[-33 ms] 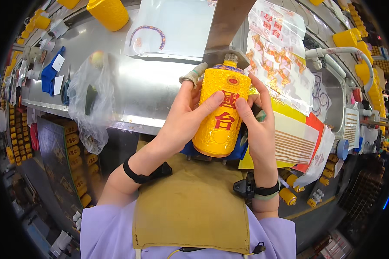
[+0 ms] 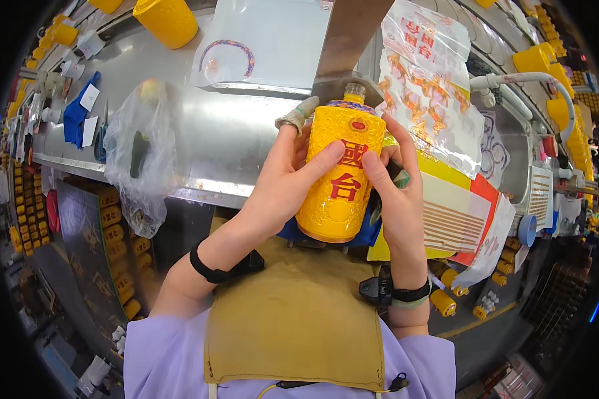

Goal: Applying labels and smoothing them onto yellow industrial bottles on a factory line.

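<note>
A yellow embossed bottle with large red characters stands nearly upright between my hands. Its clear glass neck points away from me, above a blue patterned band. My left hand grips its left side, thumb across the front and a pale finger cover on the index finger. On the other side my right hand holds it, thumb pressed on the front by the lettering. Most of the other fingers are hidden behind the bottle. Blue cloth shows beneath its base.
Sticker sheets and coloured papers lie to the right, by a sink. A white sheet with a patterned strip lies ahead. Leftward on the metal bench are a clear plastic bag, blue cloth and another yellow bottle.
</note>
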Tool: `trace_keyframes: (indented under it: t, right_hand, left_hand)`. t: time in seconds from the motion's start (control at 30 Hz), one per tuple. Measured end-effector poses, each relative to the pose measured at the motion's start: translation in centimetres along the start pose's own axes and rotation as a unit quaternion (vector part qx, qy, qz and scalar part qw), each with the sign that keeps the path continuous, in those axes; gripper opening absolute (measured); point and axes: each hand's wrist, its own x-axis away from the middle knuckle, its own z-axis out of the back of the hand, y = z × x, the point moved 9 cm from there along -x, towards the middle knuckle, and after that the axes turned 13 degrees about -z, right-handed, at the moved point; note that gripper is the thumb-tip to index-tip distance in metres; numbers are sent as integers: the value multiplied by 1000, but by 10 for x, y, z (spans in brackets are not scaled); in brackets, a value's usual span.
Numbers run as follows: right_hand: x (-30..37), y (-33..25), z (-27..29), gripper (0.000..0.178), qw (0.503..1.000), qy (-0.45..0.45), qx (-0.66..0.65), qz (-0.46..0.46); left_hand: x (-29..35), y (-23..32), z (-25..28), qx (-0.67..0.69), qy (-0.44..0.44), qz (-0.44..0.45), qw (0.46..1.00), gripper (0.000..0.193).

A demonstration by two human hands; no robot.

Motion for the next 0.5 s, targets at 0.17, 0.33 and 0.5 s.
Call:
trace_keyframes:
  t: [0.17, 0.33, 0.5]
  right_hand:
    - [-2, -1, 0, 57, 1000, -3, -4, 9]
    - [-5, 2, 0, 56, 1000, 3, -7, 20]
    - [-1, -6, 14, 56, 1000, -6, -3, 10]
  left_hand:
    - [0, 1, 0, -3, 2, 8, 1000, 74]
    - [1, 1, 0, -5, 6, 8, 1000, 74]
    - [0, 3, 0, -6, 8, -5, 1000, 77]
